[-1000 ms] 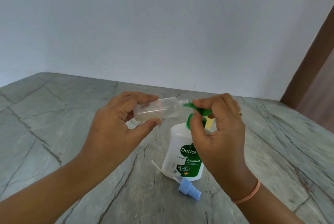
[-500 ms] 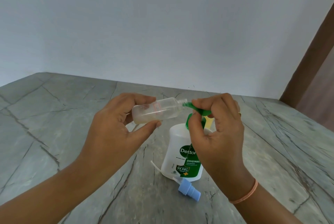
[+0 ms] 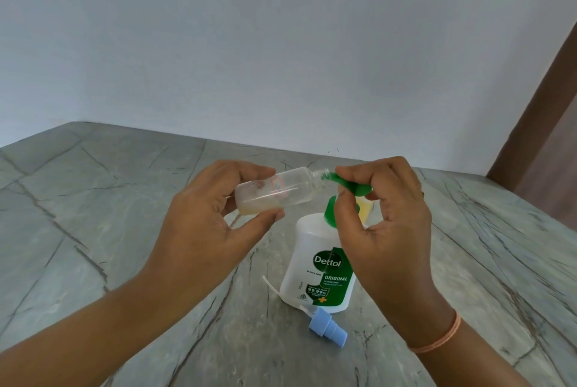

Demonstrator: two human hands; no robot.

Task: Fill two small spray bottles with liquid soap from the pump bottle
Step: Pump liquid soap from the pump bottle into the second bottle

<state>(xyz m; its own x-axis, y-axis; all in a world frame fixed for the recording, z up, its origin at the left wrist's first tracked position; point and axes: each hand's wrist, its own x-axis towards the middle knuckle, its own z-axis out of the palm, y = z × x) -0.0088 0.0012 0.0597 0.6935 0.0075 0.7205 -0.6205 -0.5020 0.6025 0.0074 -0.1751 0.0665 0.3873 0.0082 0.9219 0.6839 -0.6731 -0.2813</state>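
Observation:
My left hand (image 3: 206, 227) grips a small clear spray bottle (image 3: 281, 190), held nearly sideways with its open neck against the green pump nozzle (image 3: 352, 185). A little yellowish soap sits in its base end. My right hand (image 3: 384, 218) curls over the green pump head of the white pump bottle (image 3: 315, 265), which stands on the grey marble table (image 3: 93, 230). A blue spray cap (image 3: 327, 329) with a white dip tube lies in front of the pump bottle. A yellowish object (image 3: 365, 208) shows behind my right hand, mostly hidden.
A white wall rises behind the table. A brown door frame (image 3: 546, 124) stands at the right edge.
The clear bottle has tilted slightly, its neck a bit higher against the nozzle. Both hands stay in place.

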